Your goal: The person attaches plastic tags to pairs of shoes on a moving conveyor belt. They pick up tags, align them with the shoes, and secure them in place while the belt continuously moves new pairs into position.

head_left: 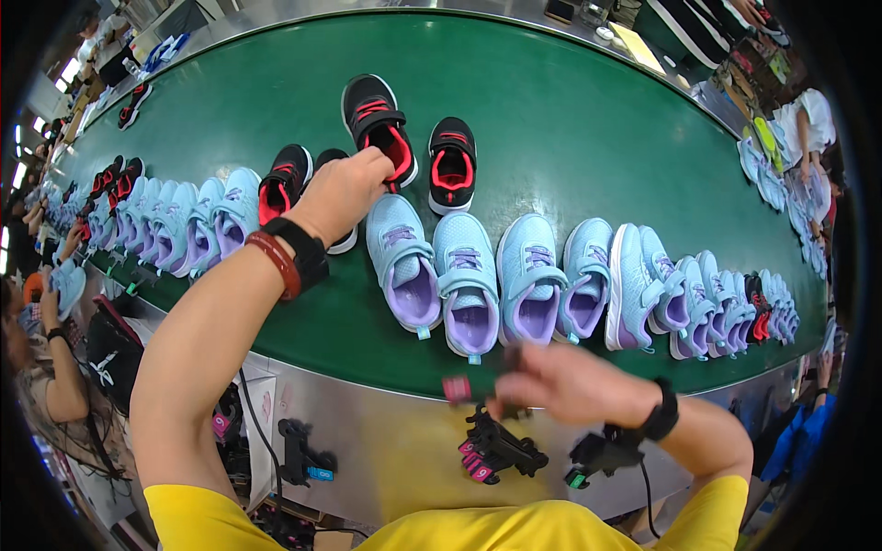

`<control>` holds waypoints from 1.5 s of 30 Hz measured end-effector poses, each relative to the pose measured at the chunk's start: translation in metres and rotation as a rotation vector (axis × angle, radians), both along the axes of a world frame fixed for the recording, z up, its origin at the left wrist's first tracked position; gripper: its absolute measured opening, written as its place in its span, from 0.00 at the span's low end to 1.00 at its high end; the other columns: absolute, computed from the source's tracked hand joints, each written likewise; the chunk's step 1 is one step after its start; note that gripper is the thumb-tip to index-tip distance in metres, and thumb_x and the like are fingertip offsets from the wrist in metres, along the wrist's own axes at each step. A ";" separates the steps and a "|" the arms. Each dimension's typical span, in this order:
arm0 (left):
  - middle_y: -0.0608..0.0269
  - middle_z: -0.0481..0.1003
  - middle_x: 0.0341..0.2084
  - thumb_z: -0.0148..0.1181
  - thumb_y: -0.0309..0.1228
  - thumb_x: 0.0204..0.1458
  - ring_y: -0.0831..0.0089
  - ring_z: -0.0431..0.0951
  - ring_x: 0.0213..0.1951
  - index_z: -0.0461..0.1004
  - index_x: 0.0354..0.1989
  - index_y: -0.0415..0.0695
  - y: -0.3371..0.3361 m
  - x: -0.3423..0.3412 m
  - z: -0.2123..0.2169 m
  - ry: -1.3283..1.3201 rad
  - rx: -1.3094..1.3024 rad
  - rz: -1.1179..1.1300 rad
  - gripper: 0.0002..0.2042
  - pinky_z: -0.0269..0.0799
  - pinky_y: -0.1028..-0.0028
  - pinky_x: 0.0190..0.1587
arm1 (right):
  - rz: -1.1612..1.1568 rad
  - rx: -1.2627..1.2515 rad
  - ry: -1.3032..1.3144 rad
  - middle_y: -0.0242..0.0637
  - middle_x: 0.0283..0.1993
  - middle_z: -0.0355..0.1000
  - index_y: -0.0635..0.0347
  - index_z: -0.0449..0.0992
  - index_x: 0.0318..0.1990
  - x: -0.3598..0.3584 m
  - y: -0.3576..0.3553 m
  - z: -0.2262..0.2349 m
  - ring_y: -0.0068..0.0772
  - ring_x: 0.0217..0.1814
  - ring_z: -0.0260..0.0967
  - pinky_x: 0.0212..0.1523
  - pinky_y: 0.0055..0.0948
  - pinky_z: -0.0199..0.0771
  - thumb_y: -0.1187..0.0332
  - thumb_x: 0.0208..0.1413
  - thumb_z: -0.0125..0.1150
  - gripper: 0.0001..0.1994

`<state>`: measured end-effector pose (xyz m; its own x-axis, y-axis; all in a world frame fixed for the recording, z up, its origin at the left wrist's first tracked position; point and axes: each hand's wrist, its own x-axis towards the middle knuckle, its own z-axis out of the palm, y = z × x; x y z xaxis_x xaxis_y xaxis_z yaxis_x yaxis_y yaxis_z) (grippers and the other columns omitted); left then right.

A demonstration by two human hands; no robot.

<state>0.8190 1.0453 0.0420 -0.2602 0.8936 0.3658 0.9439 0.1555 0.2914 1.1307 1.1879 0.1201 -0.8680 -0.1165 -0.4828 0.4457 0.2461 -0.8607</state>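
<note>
My left hand (pixel 342 195) is closed on the heel of a black sneaker (pixel 369 108) with red lining and laces, tilted above the green conveyor belt (pixel 551 129). Partly hidden behind that hand lies another black sneaker (pixel 344 242). A matching black sneaker (pixel 451 165) stands just right of the held one. My right hand (pixel 583 381), blurred, grips a small black plastic piece with a pink tag (pixel 457 389) over the metal ledge. Close below it lie black plastic clips with pink tags (pixel 503 448). Light blue sneakers with purple lining (pixel 464 283) line the belt's near side.
More light blue sneakers (pixel 165 225) stretch left beside a black-and-red sneaker (pixel 285 180). Black clips (pixel 301 452) with a blue tag and green-tagged clips (pixel 602 452) rest on the ledge (pixel 386 441). Co-workers' arms (pixel 66 395) show at the left; people stand at the right.
</note>
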 end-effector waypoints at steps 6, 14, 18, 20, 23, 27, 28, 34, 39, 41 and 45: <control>0.63 0.73 0.35 0.59 0.23 0.47 0.63 0.78 0.28 0.75 0.40 0.43 -0.015 0.018 0.024 0.251 0.090 -0.080 0.11 0.76 0.68 0.28 | -0.400 -0.018 0.118 0.38 0.26 0.71 0.68 0.64 0.45 -0.111 0.005 -0.022 0.29 0.23 0.72 0.25 0.29 0.71 0.66 0.66 0.47 0.11; 0.62 0.74 0.35 0.59 0.23 0.45 0.66 0.78 0.27 0.74 0.41 0.40 -0.021 0.031 0.028 0.319 0.114 -0.055 0.12 0.74 0.71 0.26 | -0.370 -0.147 0.114 0.33 0.27 0.70 0.62 0.64 0.48 -0.123 -0.017 -0.031 0.23 0.22 0.72 0.19 0.23 0.71 0.64 0.68 0.46 0.11; 0.62 0.72 0.33 0.58 0.24 0.45 0.67 0.77 0.28 0.74 0.41 0.41 -0.022 0.036 0.032 0.382 0.064 -0.083 0.13 0.74 0.71 0.28 | -0.246 -0.075 0.091 0.33 0.25 0.70 0.63 0.66 0.44 -0.122 -0.019 -0.027 0.24 0.20 0.72 0.18 0.24 0.70 0.65 0.67 0.47 0.09; 0.62 0.72 0.33 0.58 0.24 0.44 0.66 0.77 0.29 0.74 0.40 0.41 -0.022 0.034 0.037 0.400 0.041 -0.104 0.12 0.74 0.70 0.29 | -0.072 0.033 0.136 0.33 0.23 0.70 0.63 0.67 0.42 -0.127 -0.015 -0.025 0.25 0.19 0.71 0.18 0.25 0.70 0.65 0.67 0.47 0.09; 0.61 0.72 0.33 0.57 0.22 0.45 0.62 0.77 0.30 0.72 0.44 0.43 -0.020 0.029 0.039 0.331 0.008 -0.075 0.15 0.75 0.66 0.31 | 0.032 0.052 0.165 0.32 0.22 0.69 0.63 0.68 0.38 -0.137 -0.008 -0.021 0.26 0.17 0.71 0.18 0.27 0.69 0.65 0.66 0.48 0.09; 0.58 0.71 0.40 0.59 0.23 0.50 0.57 0.78 0.33 0.65 0.62 0.52 -0.009 0.037 0.048 0.119 -0.138 0.006 0.28 0.74 0.62 0.30 | -0.024 -0.150 0.192 0.38 0.26 0.72 0.66 0.70 0.36 -0.155 0.015 -0.022 0.31 0.20 0.74 0.24 0.32 0.73 0.64 0.65 0.47 0.12; 0.58 0.72 0.40 0.60 0.24 0.50 0.57 0.78 0.34 0.64 0.62 0.53 -0.015 0.035 0.045 0.121 -0.229 0.007 0.28 0.74 0.62 0.31 | 0.055 0.009 0.290 0.39 0.27 0.73 0.65 0.72 0.37 -0.158 0.018 -0.012 0.34 0.25 0.75 0.28 0.35 0.74 0.64 0.64 0.47 0.13; 0.55 0.74 0.37 0.59 0.25 0.52 0.55 0.78 0.35 0.65 0.61 0.55 -0.012 0.028 0.032 0.037 -0.297 0.089 0.26 0.74 0.60 0.36 | 0.153 0.683 0.590 0.47 0.44 0.76 0.60 0.75 0.48 -0.179 0.075 -0.052 0.51 0.48 0.73 0.48 0.45 0.72 0.67 0.55 0.57 0.14; 0.48 0.77 0.37 0.53 0.20 0.51 0.49 0.78 0.39 0.73 0.53 0.48 -0.007 0.027 0.038 -0.104 -0.305 0.133 0.20 0.74 0.56 0.42 | 0.221 0.797 0.680 0.46 0.43 0.73 0.57 0.74 0.47 -0.176 0.091 -0.074 0.50 0.49 0.71 0.49 0.43 0.71 0.63 0.52 0.65 0.17; 0.44 0.78 0.36 0.52 0.20 0.51 0.47 0.78 0.40 0.77 0.49 0.44 0.004 0.036 0.042 -0.223 -0.328 0.175 0.17 0.74 0.56 0.44 | 0.080 0.939 0.884 0.39 0.38 0.72 0.56 0.75 0.43 -0.173 0.097 -0.070 0.46 0.43 0.70 0.45 0.42 0.70 0.59 0.52 0.66 0.15; 0.45 0.79 0.34 0.53 0.21 0.52 0.48 0.79 0.39 0.78 0.47 0.41 0.010 0.044 0.042 -0.315 -0.335 0.275 0.14 0.74 0.56 0.44 | 0.166 1.072 1.020 0.32 0.34 0.72 0.53 0.77 0.37 -0.159 0.095 -0.045 0.38 0.40 0.70 0.42 0.39 0.69 0.57 0.48 0.68 0.13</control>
<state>0.8630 1.0554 0.0843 -0.5521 0.8316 -0.0609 0.7303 0.5175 0.4459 0.9714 1.2827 0.0747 -0.8892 -0.2366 0.3916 -0.3183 0.9348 -0.1578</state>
